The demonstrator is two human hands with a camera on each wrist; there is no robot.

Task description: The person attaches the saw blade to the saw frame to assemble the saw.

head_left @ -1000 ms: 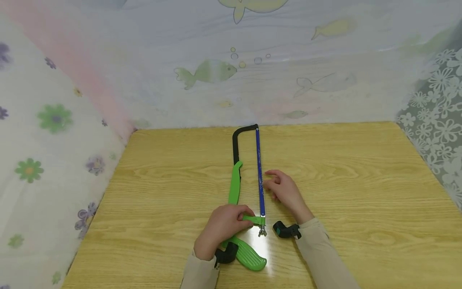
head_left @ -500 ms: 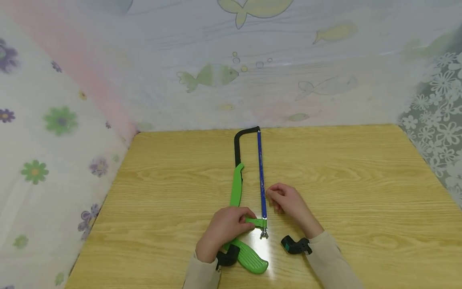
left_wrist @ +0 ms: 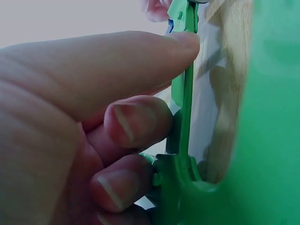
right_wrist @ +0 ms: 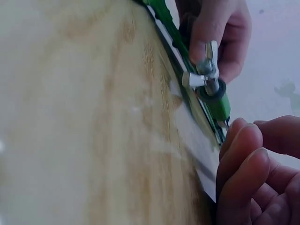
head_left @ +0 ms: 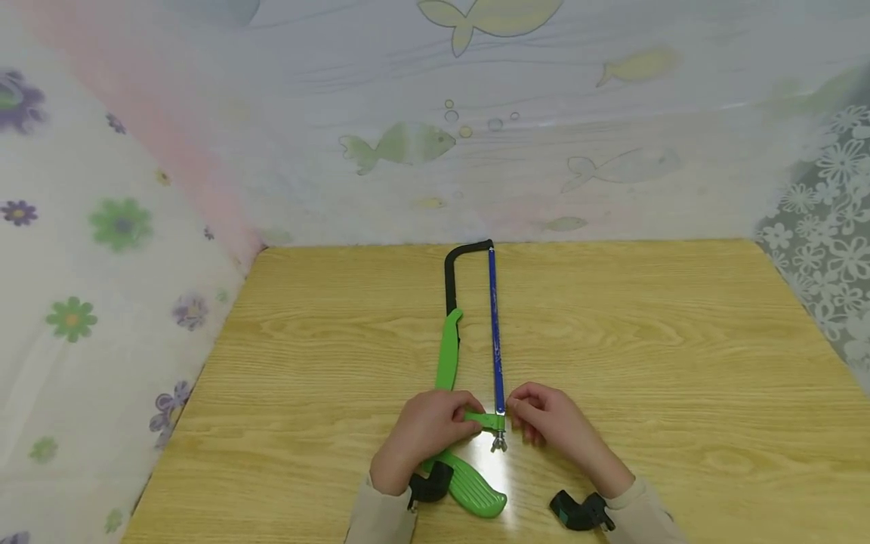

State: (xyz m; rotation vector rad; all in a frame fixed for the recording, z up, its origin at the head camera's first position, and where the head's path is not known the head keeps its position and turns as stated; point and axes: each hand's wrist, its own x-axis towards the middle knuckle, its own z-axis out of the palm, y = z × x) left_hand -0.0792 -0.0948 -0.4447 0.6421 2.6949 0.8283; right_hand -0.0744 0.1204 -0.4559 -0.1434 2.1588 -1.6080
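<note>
A hacksaw (head_left: 446,355) with a green handle and black front frame lies on the wooden table. Its blue blade (head_left: 495,325) runs along the right side, and a metal wing nut (head_left: 499,441) sits at the near end. My left hand (head_left: 428,425) pinches the short green arm (head_left: 484,420) by that end, thumb on top in the left wrist view. Just right of the blade's near end is my right hand (head_left: 557,419), fingers loosely curled. In the right wrist view its fingertips (right_wrist: 248,138) come close to the blade mount; contact cannot be made out.
The wooden table (head_left: 652,340) extends to both sides of the saw. A fish-patterned sheet (head_left: 612,136) hangs behind it, with a flowered sheet (head_left: 122,302) on the left. Each wrist carries a small black camera (head_left: 578,510).
My right hand has come down along the blade toward its near end, beside the wing nut. My left hand keeps its pinch on the green arm. The view has shifted slightly.
</note>
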